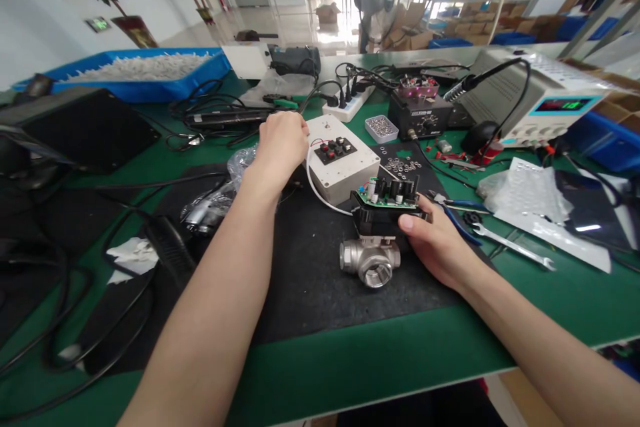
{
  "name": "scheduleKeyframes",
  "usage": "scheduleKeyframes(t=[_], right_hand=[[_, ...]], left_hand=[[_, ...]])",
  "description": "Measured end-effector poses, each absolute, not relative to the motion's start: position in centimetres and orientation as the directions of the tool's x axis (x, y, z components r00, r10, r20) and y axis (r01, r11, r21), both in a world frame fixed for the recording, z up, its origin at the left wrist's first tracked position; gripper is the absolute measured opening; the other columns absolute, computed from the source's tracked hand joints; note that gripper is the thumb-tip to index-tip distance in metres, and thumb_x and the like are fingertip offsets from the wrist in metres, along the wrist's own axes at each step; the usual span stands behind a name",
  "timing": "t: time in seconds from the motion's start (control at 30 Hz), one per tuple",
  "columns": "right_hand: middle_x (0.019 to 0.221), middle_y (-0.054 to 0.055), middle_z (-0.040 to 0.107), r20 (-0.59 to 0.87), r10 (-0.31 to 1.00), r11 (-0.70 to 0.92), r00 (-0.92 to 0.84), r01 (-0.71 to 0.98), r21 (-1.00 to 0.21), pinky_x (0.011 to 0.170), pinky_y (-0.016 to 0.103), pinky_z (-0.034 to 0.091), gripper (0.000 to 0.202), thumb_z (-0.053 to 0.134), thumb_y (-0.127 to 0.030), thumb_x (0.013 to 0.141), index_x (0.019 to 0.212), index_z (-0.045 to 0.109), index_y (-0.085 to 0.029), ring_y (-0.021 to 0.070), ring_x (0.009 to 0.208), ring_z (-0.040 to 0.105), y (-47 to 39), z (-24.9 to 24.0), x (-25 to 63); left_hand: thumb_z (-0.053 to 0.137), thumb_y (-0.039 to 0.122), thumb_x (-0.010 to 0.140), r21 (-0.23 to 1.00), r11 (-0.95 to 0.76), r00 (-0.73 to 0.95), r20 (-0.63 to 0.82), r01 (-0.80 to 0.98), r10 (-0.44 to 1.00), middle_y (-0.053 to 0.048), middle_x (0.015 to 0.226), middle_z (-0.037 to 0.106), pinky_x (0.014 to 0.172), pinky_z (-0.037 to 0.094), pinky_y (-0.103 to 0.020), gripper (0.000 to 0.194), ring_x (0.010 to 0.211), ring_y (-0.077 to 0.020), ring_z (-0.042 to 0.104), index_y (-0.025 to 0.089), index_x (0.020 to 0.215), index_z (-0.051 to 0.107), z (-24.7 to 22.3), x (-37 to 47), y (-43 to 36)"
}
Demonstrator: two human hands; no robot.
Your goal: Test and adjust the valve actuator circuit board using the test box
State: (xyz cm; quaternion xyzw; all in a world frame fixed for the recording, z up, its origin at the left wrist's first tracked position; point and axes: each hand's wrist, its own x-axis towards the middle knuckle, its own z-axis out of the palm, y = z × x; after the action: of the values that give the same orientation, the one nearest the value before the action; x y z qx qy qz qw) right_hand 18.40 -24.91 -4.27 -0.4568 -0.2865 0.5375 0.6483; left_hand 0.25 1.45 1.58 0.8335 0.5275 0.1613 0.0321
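Note:
My right hand grips the black housing of a motorized valve, thumb on its near side. A green circuit board with black and white components is exposed on top of the housing. Below hangs the three-way metal valve body, one threaded opening towards me. A white cable curves from the housing to the left side of a pale control box. Beside that box's far left edge is my left hand, its fingers curled; what they hold, if anything, is hidden. Small red and black terminals top the box.
Small nuts lie on the black mat near a nut-filled tray. To the right are a wrench, blue-handled pliers and a power supply. A power strip stands behind. Bagged parts and black cables lie left.

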Motion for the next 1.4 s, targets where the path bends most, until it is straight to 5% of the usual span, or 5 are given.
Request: scheduleKeyframes(t=[0.13, 0.9, 1.4], right_hand=[[0.138, 0.008, 0.075, -0.108, 0.964, 0.01, 0.241, -0.442, -0.897, 0.132, 0.064, 0.036, 0.066, 0.106, -0.043, 0.07, 0.124, 0.071, -0.028, 0.0408, 0.141, 0.062, -24.96, -4.09, 18.3], [0.136, 0.008, 0.078, -0.084, 0.966, 0.029, 0.243, -0.431, -0.902, 0.129, 0.059, 0.041, 0.06, 0.104, -0.043, 0.076, 0.124, 0.07, -0.028, 0.038, 0.139, 0.066, -25.07, -4.14, 18.31], [0.137, 0.008, 0.078, -0.078, 0.969, 0.025, 0.234, -0.409, -0.912, 0.129, 0.059, 0.042, 0.061, 0.102, -0.045, 0.078, 0.127, 0.071, -0.028, 0.0385, 0.139, 0.066, -25.16, -3.99, 18.25]], left_hand=[[0.057, 0.024, 0.102, 0.188, -0.425, 0.367, 0.281, 0.885, 0.887, -0.018, 0.125, 0.081, 0.109, 0.053, -0.05, 0.031, 0.125, -0.0394, 0.072, 0.018, 0.114, 0.085, 1.88, 0.41, 1.18], [0.053, 0.032, 0.098, 0.147, -0.44, 0.389, 0.281, 0.886, 0.877, -0.018, 0.123, 0.083, 0.109, 0.053, -0.05, 0.038, 0.123, -0.04, 0.071, 0.02, 0.115, 0.085, 1.86, 0.21, 1.46], [0.056, 0.03, 0.1, 0.178, -0.443, 0.386, 0.282, 0.879, 0.878, -0.019, 0.121, 0.082, 0.113, 0.052, -0.057, 0.034, 0.126, -0.0426, 0.069, 0.02, 0.114, 0.085, 1.9, 0.12, 1.34]])
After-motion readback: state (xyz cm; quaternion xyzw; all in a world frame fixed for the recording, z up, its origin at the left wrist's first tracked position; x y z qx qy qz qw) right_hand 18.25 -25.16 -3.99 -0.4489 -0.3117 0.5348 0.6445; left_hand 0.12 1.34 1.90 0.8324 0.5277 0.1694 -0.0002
